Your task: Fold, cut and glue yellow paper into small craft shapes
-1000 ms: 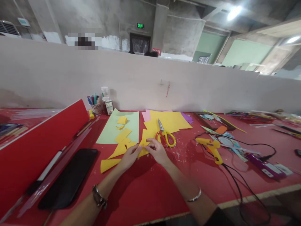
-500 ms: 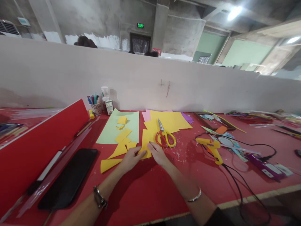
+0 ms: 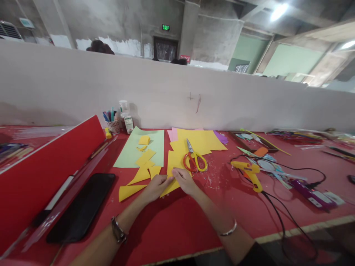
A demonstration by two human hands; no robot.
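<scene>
My left hand (image 3: 155, 186) and my right hand (image 3: 185, 181) meet over a yellow paper piece (image 3: 171, 187) on the red table (image 3: 177, 229). Both pinch its near edge with closed fingers, and the paper lies partly under them. Red and yellow scissors (image 3: 195, 159) lie shut just beyond my right hand on a larger yellow sheet (image 3: 199, 142). Several yellow offcuts (image 3: 138, 175) lie left of my left hand, some on a pale green sheet (image 3: 138, 147).
A black phone (image 3: 80, 207) and a red divider board (image 3: 47, 166) lie at the left. A pen cup (image 3: 113, 123) and a bottle stand by the partition wall. A yellow glue gun (image 3: 249, 171) with its black cord and craft clutter fill the right side.
My hands drew slightly nearer me with the yellow piece, which now shows more below my fingers. The camera tilted a little; nothing else moved.
</scene>
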